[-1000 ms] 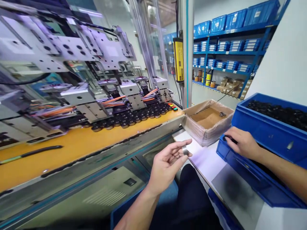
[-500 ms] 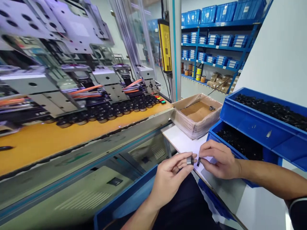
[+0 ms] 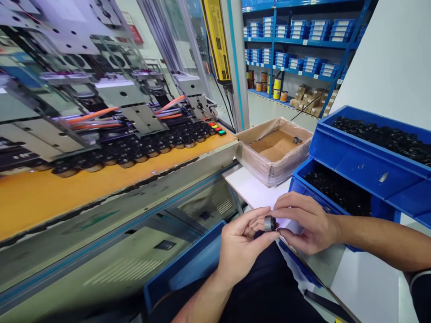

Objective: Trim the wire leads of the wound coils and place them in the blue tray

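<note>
1. The box (image 3: 283, 171): matt cardboard, wrapped in glossy film.
2. Right of the box, bins (image 3: 357, 167): smooth plastic.
3. Nearer than the box, small ring (image 3: 268, 224): probably metal, smooth.
4. Left of the box, machine blocks (image 3: 144, 119): satin metal.

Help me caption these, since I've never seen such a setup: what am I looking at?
There are no robot grippers here, just a person's bare hands, seen from a camera worn on the head. The left hand holds a small gray-and-black round part. The right hand is at its dark end; whether it touches is hard to tell. On the left is a machine, with black round parts along its orange surface. To the right, a carton and blue bins of black pieces stand by the white tabletop.
</note>
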A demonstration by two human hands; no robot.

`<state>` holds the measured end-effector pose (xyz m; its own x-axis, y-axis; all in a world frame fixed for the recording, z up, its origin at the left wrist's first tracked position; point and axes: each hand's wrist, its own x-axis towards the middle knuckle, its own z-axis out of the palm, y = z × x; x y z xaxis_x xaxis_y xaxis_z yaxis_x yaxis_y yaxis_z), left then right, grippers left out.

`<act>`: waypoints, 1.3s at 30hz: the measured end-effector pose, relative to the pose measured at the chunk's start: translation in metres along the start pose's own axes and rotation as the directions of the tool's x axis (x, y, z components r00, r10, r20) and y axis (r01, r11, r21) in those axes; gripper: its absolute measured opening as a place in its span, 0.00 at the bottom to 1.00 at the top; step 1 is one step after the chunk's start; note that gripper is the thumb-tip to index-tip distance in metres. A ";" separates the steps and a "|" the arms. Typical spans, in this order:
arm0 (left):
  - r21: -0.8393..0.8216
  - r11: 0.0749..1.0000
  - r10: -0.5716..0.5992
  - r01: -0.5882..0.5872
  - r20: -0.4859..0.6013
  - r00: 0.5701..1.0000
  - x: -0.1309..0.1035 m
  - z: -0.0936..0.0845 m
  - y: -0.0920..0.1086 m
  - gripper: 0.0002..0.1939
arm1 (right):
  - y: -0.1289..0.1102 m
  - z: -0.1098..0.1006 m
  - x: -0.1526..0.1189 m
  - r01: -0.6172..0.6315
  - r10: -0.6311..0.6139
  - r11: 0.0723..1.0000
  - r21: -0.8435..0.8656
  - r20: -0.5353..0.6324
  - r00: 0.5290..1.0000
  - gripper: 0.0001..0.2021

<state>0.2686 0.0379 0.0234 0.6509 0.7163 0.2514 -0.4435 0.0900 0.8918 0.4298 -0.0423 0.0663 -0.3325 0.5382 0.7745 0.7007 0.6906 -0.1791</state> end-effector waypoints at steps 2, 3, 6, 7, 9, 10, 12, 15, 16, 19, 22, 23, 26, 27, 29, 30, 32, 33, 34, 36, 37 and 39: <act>0.021 1.000 -0.004 0.004 -0.004 1.000 0.000 -0.001 0.001 0.19 | 0.001 0.000 -0.001 0.029 -0.028 0.999 -0.046 0.021 0.999 0.14; 0.031 0.999 -0.015 0.015 -0.005 1.000 0.000 -0.002 0.001 0.19 | 0.002 0.000 -0.001 0.047 -0.044 0.996 -0.072 0.033 0.998 0.13; 0.050 0.997 -0.058 0.058 -0.003 0.998 -0.001 -0.004 0.002 0.19 | 0.002 0.000 -0.002 0.083 -0.076 0.988 -0.129 0.056 0.996 0.10; 0.049 0.996 -0.070 0.070 0.001 0.998 -0.002 -0.004 0.002 0.19 | 0.003 0.000 -0.002 0.086 -0.079 0.987 -0.137 0.058 0.995 0.09; 0.036 0.996 -0.084 0.084 0.011 0.996 -0.002 -0.005 0.002 0.20 | 0.002 0.000 -0.001 0.093 -0.086 0.985 -0.142 0.056 0.995 0.08; 0.027 0.996 -0.090 0.090 0.015 0.996 -0.002 -0.006 0.002 0.20 | 0.002 0.000 -0.001 0.097 -0.090 0.985 -0.145 0.055 0.994 0.07; 0.011 0.994 -0.109 0.108 0.026 0.994 -0.002 -0.007 0.002 0.20 | 0.002 0.000 -0.001 0.107 -0.099 0.982 -0.155 0.057 0.993 0.06; -0.003 0.991 -0.134 0.135 0.040 0.990 -0.001 -0.008 0.004 0.20 | 0.002 0.000 -0.001 0.117 -0.107 0.979 -0.168 0.067 0.992 0.06; -0.009 0.990 -0.138 0.138 0.040 0.990 -0.001 -0.008 0.004 0.20 | 0.002 0.000 -0.002 0.119 -0.109 0.978 -0.174 0.066 0.992 0.06; -0.032 0.990 -0.134 0.134 0.016 0.991 -0.001 -0.004 0.004 0.20 | 0.002 0.002 -0.002 0.127 -0.119 0.968 -0.215 0.053 0.992 0.07; -0.032 0.993 -0.115 0.114 -0.052 0.992 -0.003 0.005 -0.001 0.18 | 0.002 0.003 -0.003 0.158 -0.151 0.936 -0.314 0.047 0.987 0.10; -0.023 0.995 -0.101 0.100 -0.080 0.992 -0.004 0.008 -0.003 0.18 | 0.002 0.003 -0.003 0.174 -0.166 0.922 -0.347 0.051 0.985 0.10; 0.038 0.999 0.002 0.003 -0.133 0.991 -0.006 0.011 -0.006 0.19 | 0.000 0.002 -0.003 0.185 -0.181 0.913 -0.364 0.044 0.982 0.09; 0.080 0.996 0.058 -0.048 -0.126 0.990 -0.005 0.010 -0.006 0.19 | -0.001 0.002 -0.004 0.167 -0.167 0.926 -0.338 0.029 0.986 0.09; 0.192 0.964 0.199 -0.185 -0.052 0.979 -0.003 0.005 -0.002 0.18 | -0.002 0.000 -0.004 0.113 -0.116 0.958 -0.262 0.004 0.993 0.09; 0.249 0.932 0.272 -0.265 0.006 0.962 -0.001 0.001 0.001 0.16 | -0.003 -0.001 -0.004 0.090 -0.092 0.971 -0.222 -0.001 0.996 0.09; 0.336 0.845 0.397 -0.415 0.123 0.909 0.002 -0.004 0.006 0.13 | -0.006 -0.002 -0.005 0.049 -0.051 0.986 -0.159 -0.008 0.999 0.09; 0.367 0.801 0.445 -0.473 0.164 0.881 0.003 -0.005 0.009 0.12 | -0.007 -0.002 -0.006 0.029 -0.031 0.991 -0.133 -0.009 0.999 0.09; 0.391 0.762 0.481 -0.516 0.191 0.856 0.004 -0.006 0.010 0.13 | -0.008 -0.001 -0.006 0.009 -0.010 0.994 -0.110 -0.008 1.000 0.09; 0.419 0.714 0.522 -0.561 0.215 0.825 0.005 -0.006 0.011 0.13 | -0.011 0.003 -0.007 -0.027 0.028 0.996 -0.080 0.002 1.000 0.08; 0.422 0.704 0.533 -0.571 0.216 0.818 0.005 -0.005 0.011 0.13 | -0.012 0.005 -0.007 -0.034 0.035 0.996 -0.077 0.011 0.999 0.08; 0.418 0.707 0.543 -0.570 0.194 0.817 0.004 -0.004 0.011 0.11 | -0.011 0.008 -0.007 -0.013 0.016 0.995 -0.103 0.029 0.999 0.08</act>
<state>0.2639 0.0446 0.0323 0.4099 0.5001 0.7628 -0.4268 -0.6339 0.6450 0.4192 -0.0494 0.0578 -0.3396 0.5632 0.7533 0.7664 0.6300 -0.1256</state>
